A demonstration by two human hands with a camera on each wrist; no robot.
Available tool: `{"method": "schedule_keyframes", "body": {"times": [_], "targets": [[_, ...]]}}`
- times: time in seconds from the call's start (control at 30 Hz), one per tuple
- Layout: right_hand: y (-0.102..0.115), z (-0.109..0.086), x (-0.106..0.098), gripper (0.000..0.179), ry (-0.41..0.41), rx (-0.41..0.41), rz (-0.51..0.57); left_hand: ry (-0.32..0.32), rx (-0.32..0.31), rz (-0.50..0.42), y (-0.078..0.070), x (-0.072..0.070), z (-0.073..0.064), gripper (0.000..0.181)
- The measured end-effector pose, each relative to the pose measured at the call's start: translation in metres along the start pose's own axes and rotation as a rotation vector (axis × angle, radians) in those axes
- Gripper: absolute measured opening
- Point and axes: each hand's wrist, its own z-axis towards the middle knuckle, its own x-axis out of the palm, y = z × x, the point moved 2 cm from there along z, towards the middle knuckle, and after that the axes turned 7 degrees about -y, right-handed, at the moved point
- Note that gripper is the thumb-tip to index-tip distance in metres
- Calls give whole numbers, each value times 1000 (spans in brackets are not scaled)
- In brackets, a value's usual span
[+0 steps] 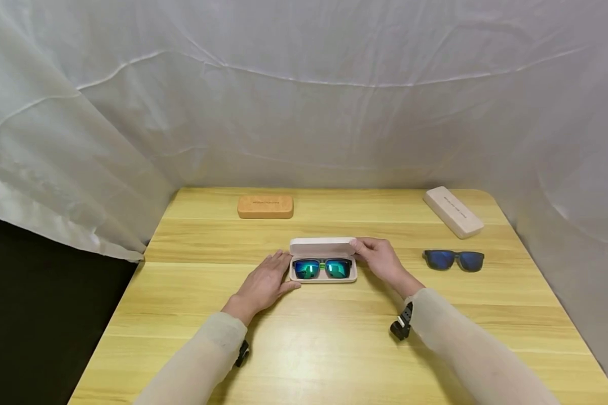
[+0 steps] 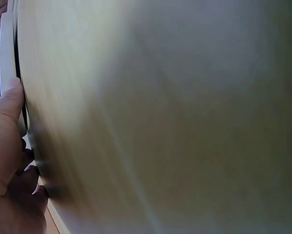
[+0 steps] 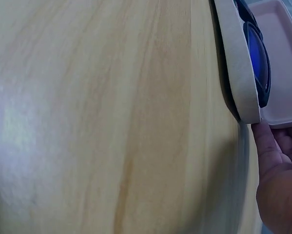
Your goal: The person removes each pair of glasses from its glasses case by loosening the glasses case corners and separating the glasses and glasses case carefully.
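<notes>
In the head view, an opened pale pink glasses case (image 1: 321,246) lies at the middle of the table, its lid raised at the back. Inside sit dark-framed sunglasses (image 1: 337,269) with blue-green mirrored lenses. My left hand (image 1: 264,284) holds the left end of the case, its thumb along the front edge. The right wrist view shows the case (image 3: 241,68) with the right hand (image 3: 282,180) at its end. My right hand (image 1: 382,260) grips the lid by its right corner; its fingertips behind the lid are partly hidden.
An orange-brown glasses case (image 1: 266,207) lies shut at the back left. At the back right is another shut pale case (image 1: 453,212), set at an angle. Dark sunglasses with blue lenses (image 1: 454,260) lie in front of it. A white curtain (image 1: 304,129) hangs behind the table.
</notes>
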Motion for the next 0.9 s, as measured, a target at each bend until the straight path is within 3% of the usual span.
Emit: {"method": "schedule_keyframes", "body": {"times": [0.3, 0.57, 0.9], "targets": [[-5, 3, 2, 59, -21, 36, 72, 9, -114, -103, 0, -1, 2, 85], [-7, 5, 4, 63, -19, 83, 103, 4, -118, -133, -1, -1, 3, 86], [6, -1, 5, 82, -55, 225, -11, 8, -141, -167, -3, -4, 2, 85]]}}
